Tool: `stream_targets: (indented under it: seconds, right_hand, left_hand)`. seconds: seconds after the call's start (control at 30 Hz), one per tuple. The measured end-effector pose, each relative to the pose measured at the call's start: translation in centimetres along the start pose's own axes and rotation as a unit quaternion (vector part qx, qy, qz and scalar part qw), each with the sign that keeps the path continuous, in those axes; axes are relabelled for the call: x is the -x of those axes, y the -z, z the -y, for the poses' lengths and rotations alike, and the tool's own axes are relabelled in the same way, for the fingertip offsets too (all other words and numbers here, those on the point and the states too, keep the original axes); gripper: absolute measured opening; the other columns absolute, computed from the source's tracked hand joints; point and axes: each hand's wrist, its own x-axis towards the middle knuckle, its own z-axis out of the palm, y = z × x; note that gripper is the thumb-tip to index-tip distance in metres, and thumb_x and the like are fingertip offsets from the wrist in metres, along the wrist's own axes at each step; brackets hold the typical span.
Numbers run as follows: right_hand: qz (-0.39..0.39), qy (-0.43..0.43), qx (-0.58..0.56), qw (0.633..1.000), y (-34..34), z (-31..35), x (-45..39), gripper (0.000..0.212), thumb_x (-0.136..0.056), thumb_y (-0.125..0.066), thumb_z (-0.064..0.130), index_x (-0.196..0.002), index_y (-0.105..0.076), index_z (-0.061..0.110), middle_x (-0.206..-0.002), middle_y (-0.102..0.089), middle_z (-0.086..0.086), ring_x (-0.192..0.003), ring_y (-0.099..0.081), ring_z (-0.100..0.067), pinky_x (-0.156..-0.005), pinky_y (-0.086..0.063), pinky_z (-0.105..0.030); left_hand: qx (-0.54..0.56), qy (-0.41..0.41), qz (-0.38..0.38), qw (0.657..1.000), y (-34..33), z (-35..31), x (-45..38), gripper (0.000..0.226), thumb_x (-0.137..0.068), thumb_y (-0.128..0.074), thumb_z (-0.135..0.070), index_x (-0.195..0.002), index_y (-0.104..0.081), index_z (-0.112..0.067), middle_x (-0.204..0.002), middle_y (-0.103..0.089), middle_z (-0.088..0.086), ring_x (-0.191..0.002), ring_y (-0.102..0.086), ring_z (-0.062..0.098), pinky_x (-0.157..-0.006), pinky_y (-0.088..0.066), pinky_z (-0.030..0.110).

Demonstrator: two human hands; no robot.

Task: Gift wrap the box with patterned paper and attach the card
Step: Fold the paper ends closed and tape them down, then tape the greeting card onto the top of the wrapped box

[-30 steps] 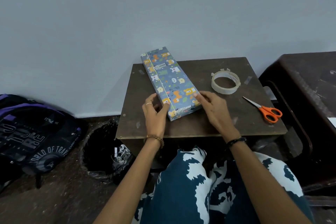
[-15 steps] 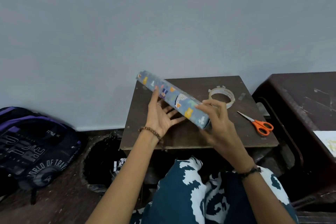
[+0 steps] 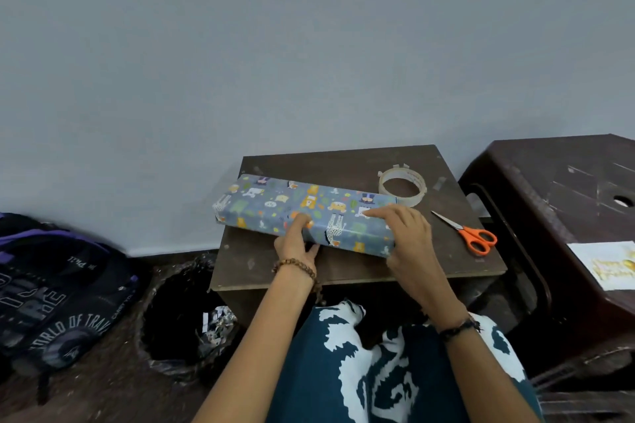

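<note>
Both hands, left (image 3: 298, 240) and right (image 3: 405, 233), have turned the box (image 3: 302, 213) over; it now lies flat on the surface (image 3: 343, 271), seam hidden, your fingers relaxed on top. You still need the card (image 3: 608, 264).

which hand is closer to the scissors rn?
Right. The right hand rests on the wrapped box's right end, just left of the scissors. The left hand touches the box's near edge around mid-length, farther away.

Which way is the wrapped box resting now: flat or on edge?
Flat: the box shows its broad patterned face upward on the table.
</note>
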Motion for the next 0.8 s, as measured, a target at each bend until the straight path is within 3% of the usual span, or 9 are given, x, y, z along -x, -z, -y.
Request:
stream_targets:
  seconds: [0.1,0.17,0.27,0.37,0.5,0.6,0.7,0.73,0.8]
  right_hand:
    - [-0.063,-0.074,-0.018,0.995,0.7,-1.2,-1.5,0.050,-0.062,-0.044,-0.008,-0.103,-0.063,0.014,-0.106,-0.057,-0.005,-0.098,-0.045,-0.022,-0.080,-0.039,-0.035]
    - [-0.077,-0.120,0.030,0.989,1.2,-2.8,-2.9,0.047,-0.067,-0.047,-0.016,-0.103,-0.064,0.008,-0.107,-0.058,-0.010,-0.100,-0.047,-0.030,-0.078,-0.043,-0.042]
    - [0.009,-0.124,0.151,0.981,1.6,-5.7,-5.3,0.042,-0.075,-0.055,-0.011,-0.111,-0.063,0.009,-0.122,-0.055,-0.012,-0.118,-0.040,-0.033,-0.092,-0.038,-0.047]
    - [0.158,-0.138,0.206,0.956,1.2,-7.3,-7.2,0.031,-0.085,-0.062,0.014,-0.116,-0.062,0.017,-0.136,-0.044,-0.006,-0.134,-0.022,-0.028,-0.108,-0.020,-0.044]
    - [0.153,-0.120,0.219,0.956,1.0,-7.7,-8.0,0.023,-0.090,-0.054,0.019,-0.108,-0.068,0.019,-0.131,-0.048,-0.005,-0.133,-0.024,-0.026,-0.108,-0.018,-0.042]
    - [0.077,-0.111,0.202,0.970,2.1,-6.8,-7.9,0.023,-0.088,-0.055,0.016,-0.108,-0.066,0.013,-0.124,-0.051,-0.008,-0.125,-0.033,-0.027,-0.099,-0.026,-0.038]
    - [0.023,-0.109,0.188,0.976,3.8,-5.4,-7.6,0.021,-0.087,-0.059,0.017,-0.106,-0.068,0.014,-0.118,-0.052,-0.007,-0.114,-0.038,-0.028,-0.089,-0.027,-0.034]
    - [0.006,-0.108,0.191,0.975,4.5,-5.1,-7.5,0.021,-0.087,-0.059,0.018,-0.105,-0.069,0.015,-0.115,-0.053,-0.006,-0.110,-0.039,-0.028,-0.085,-0.026,-0.034]
    - [-0.035,-0.110,0.206,0.972,5.7,-4.9,-7.1,0.018,-0.088,-0.058,0.018,-0.102,-0.070,0.018,-0.108,-0.056,-0.005,-0.101,-0.041,-0.028,-0.078,-0.026,-0.034]
  left_hand:
    - [-0.068,-0.051,-0.068,0.994,0.6,0.6,-0.4,0.071,-0.075,-0.071,-0.004,-0.136,-0.035,0.001,-0.139,-0.036,0.014,-0.121,-0.045,0.029,-0.090,-0.047,0.040]
    - [-0.104,-0.092,-0.107,0.985,0.5,0.7,-0.4,0.080,-0.074,-0.070,-0.001,-0.140,-0.026,-0.003,-0.142,-0.027,0.014,-0.122,-0.042,0.029,-0.093,-0.046,0.038]
    - [-0.106,-0.115,-0.127,0.979,0.2,0.8,0.3,0.083,-0.076,-0.066,0.002,-0.144,-0.019,-0.009,-0.142,-0.022,0.014,-0.120,-0.042,0.029,-0.093,-0.046,0.038]
    - [-0.139,-0.137,-0.142,0.970,-0.3,1.0,0.5,0.081,-0.080,-0.062,0.003,-0.146,-0.016,-0.010,-0.144,-0.018,0.015,-0.106,-0.042,0.026,-0.083,-0.041,0.030]
    - [-0.232,-0.199,-0.146,0.941,-1.0,2.1,0.4,0.079,-0.084,-0.060,0.003,-0.146,-0.011,-0.002,-0.150,-0.009,0.014,-0.127,-0.035,0.035,-0.091,-0.035,0.027]
    - [-0.294,-0.297,-0.104,0.902,-1.5,3.2,0.7,0.088,-0.080,-0.062,0.009,-0.148,-0.006,-0.005,-0.153,0.003,0.012,-0.137,-0.021,0.034,-0.109,-0.030,0.031]
    - [-0.404,-0.390,-0.025,0.827,-3.4,4.4,1.7,0.085,-0.078,-0.065,0.005,-0.147,-0.016,-0.008,-0.155,-0.004,0.013,-0.143,-0.007,0.028,-0.115,-0.021,0.037]
    - [-0.424,-0.404,0.029,0.810,-4.8,4.7,2.1,0.077,-0.080,-0.065,0.001,-0.144,-0.024,-0.008,-0.153,-0.014,0.013,-0.142,-0.012,0.026,-0.115,-0.019,0.037]
    - [-0.402,-0.376,0.160,0.819,-8.5,5.3,2.9,0.056,-0.086,-0.060,-0.004,-0.138,-0.038,-0.007,-0.145,-0.036,0.010,-0.135,-0.032,0.022,-0.110,-0.025,0.028]
